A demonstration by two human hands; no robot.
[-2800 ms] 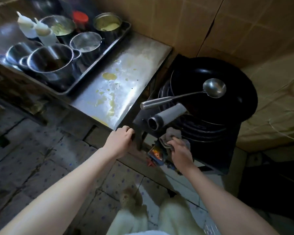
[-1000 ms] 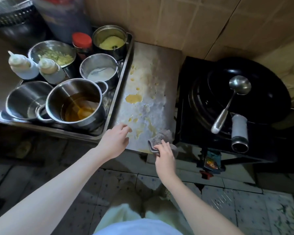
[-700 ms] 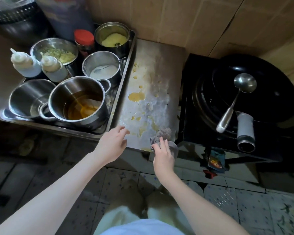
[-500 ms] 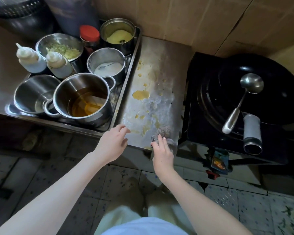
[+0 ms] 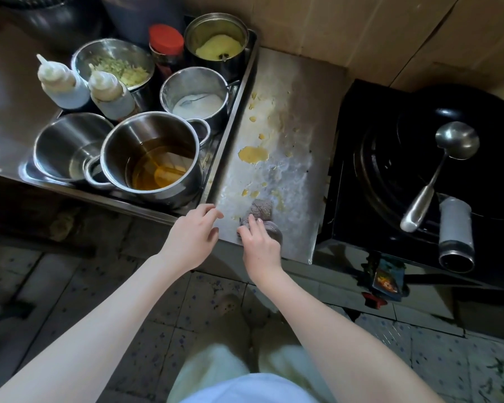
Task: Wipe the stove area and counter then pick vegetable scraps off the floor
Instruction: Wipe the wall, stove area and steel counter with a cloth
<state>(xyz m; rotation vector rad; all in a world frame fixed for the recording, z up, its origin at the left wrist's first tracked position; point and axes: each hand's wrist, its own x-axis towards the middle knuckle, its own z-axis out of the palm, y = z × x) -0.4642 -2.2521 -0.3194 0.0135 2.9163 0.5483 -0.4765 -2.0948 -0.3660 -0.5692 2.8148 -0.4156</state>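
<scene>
A steel counter lies between a tray of pots and a black stove. Yellow spills and smears dot its middle and front. My right hand grips a grey rag and presses it on the counter's front edge, just short of the smears. Just left of the rag, my left hand hovers at the counter's front left corner, fingers loosely curled, holding nothing. A black wok with a steel ladle sits on the stove.
A steel tray to the left holds several pots, one pot of amber oil, two squeeze bottles and a red-lidded jar. Cardboard lines the wall behind. Stained floor tiles lie below. The wok's handle sticks out over the stove's front.
My right hand carried the rag from the stove's front to the counter's front edge, then slid it a little leftward. My left hand stayed at the counter's front corner.
</scene>
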